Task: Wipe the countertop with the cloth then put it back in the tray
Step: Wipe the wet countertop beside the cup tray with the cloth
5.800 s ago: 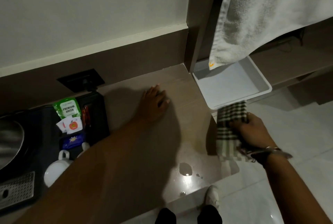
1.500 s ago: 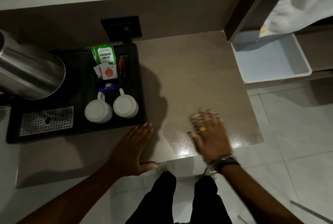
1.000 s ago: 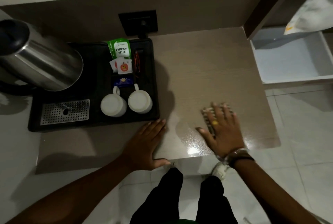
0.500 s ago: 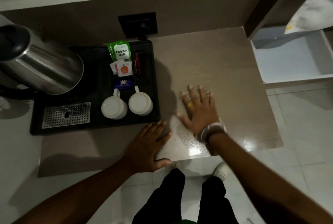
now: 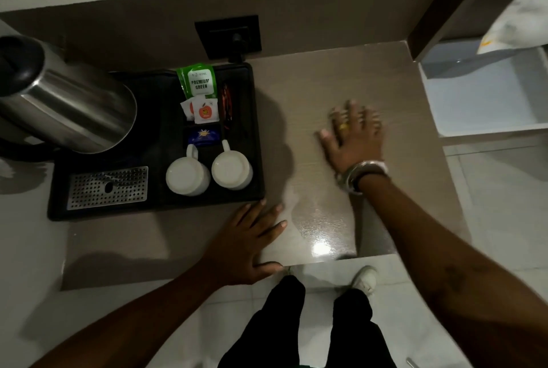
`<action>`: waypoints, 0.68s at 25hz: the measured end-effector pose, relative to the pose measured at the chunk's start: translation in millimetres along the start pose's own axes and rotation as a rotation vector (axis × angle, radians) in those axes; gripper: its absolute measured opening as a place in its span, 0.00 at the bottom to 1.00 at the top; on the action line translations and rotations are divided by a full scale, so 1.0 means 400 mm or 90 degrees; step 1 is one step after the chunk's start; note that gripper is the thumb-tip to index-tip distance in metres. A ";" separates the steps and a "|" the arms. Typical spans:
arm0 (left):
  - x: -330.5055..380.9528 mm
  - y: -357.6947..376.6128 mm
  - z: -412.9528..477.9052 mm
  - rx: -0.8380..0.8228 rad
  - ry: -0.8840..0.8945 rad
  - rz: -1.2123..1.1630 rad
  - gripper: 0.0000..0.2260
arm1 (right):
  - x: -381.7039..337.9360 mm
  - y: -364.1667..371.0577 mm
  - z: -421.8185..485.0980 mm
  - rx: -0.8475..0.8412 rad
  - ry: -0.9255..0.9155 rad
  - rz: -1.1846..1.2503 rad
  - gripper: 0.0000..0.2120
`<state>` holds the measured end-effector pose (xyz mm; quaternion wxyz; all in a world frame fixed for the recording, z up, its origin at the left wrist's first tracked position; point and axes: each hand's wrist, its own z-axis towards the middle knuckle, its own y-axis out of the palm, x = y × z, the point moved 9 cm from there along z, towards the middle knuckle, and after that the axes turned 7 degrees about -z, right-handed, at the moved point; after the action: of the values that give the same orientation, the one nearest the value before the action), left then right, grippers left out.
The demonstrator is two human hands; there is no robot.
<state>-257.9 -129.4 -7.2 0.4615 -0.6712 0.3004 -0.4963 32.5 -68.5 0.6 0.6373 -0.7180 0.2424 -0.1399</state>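
My right hand (image 5: 353, 138) lies flat with fingers spread on the brown countertop (image 5: 320, 83), pressing the checked cloth (image 5: 376, 115) down. The cloth is almost wholly hidden under the palm; only a blurred strip shows past the fingertips. My left hand (image 5: 246, 244) rests flat and holds nothing at the counter's front edge, just in front of the black tray's corner. The white tray (image 5: 486, 130) sits to the right of the counter, lower down, with nothing in its visible part.
A black hospitality tray (image 5: 255, 136) on the left holds two white cups (image 5: 188, 176), tea sachets (image 5: 198, 84), a steel kettle (image 5: 68, 106) and a drip grate (image 5: 108, 187). A wall socket (image 5: 228, 35) is behind. A white towel (image 5: 522, 12) hangs over the white tray. Wet sheen (image 5: 321, 228) shows near the front edge.
My right hand has slid the cloth from near the front edge toward the back of the counter and slightly right. My left hand has stayed put.
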 end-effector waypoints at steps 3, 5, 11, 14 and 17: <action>0.002 -0.004 0.000 0.013 0.009 -0.003 0.36 | -0.096 0.062 -0.230 -0.041 -0.186 -0.074 0.31; -0.005 -0.001 -0.004 0.017 0.001 -0.009 0.36 | -0.018 0.068 -0.307 -0.044 -0.194 -0.078 0.29; -0.017 0.017 -0.015 -0.007 -0.030 -0.036 0.37 | 0.309 -0.060 0.022 -0.005 0.203 0.034 0.42; -0.019 0.020 -0.010 -0.008 -0.021 -0.032 0.37 | 0.044 -0.031 0.124 -0.012 0.047 0.004 0.37; -0.015 0.008 -0.002 -0.011 -0.010 -0.035 0.36 | -0.181 0.027 -0.063 -0.027 -0.171 -0.069 0.33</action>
<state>-260.4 -125.9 -12.3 0.4441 -0.6871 0.2823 -0.5010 -43.1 -52.4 1.6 0.6401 -0.7556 0.1191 -0.0714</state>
